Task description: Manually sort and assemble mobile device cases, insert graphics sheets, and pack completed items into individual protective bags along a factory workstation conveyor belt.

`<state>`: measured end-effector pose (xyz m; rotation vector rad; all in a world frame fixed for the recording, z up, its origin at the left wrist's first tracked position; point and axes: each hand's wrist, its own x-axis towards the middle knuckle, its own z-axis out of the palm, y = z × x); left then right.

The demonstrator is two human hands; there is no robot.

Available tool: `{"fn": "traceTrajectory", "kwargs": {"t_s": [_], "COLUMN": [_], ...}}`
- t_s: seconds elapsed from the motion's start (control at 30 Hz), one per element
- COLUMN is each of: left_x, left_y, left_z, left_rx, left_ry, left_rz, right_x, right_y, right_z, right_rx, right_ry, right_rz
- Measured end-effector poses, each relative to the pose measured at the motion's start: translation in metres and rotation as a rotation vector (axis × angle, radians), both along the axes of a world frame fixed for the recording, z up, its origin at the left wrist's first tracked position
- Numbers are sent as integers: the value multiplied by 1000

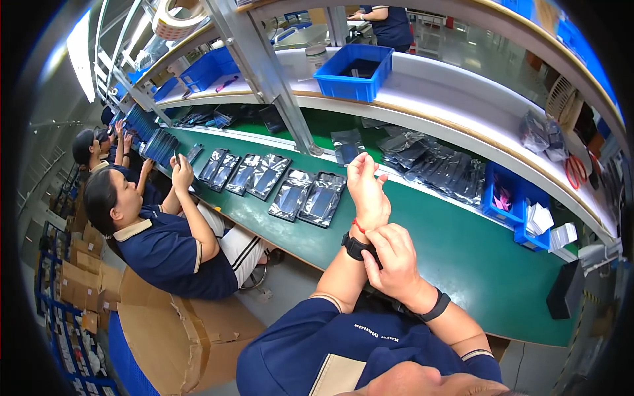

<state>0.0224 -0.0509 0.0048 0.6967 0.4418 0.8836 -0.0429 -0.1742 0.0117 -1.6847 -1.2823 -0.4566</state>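
My left hand (367, 189) is raised above the green table, its fingers loosely bent and the thumb apart, with nothing in it. A red cord bracelet (358, 226) circles that wrist. Just below it sits a black wristband (354, 247). My right hand (395, 263) reaches across and grips the wristband's edge between thumb and fingers. Another black band (436, 306) is around my right wrist. Left of my hands, black trays (321, 200) holding shiny silver-grey bags stand in a row on the table.
The green table (456, 257) runs along a shelf (456, 125) with a blue bin (354, 72). Bagged items (436, 165) lie beneath it. Blue boxes (505, 198) and a black block (566, 290) are at right. A co-worker (165, 244) sits left, near a cardboard box (165, 330).
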Motion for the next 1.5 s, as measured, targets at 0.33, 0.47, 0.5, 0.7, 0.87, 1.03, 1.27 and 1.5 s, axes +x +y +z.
{"fn": "traceTrajectory", "kwargs": {"t_s": [0.33,0.47,0.5,0.7,0.87,1.03,1.27,1.5], "left_x": [15,16,14,14,16,17,20,13], "left_y": [-8,-16,-18,-17,-9,-8,-10,-26], "left_z": [3,12,13,21,17,12,28,25], "left_rx": [-16,32,42,72,25,-31,29,53], "left_ry": [36,60,61,75,61,34,32,66], "left_rz": [105,104,96,162,168,173,218,171], "right_x": [-10,-9,-12,-15,-19,-20,-22,-13], "right_y": [-16,-14,-15,-20,-17,-18,-14,-28], "right_z": [2,2,5,0,2,-9,1,0], "right_rx": [25,-39,-93,-214,-232,-220,-243,-411], "right_ry": [-164,-151,-146,-206,-279,-285,-212,-85], "right_rz": [-43,-124,-162,-274,-354,-338,-442,-245]}}
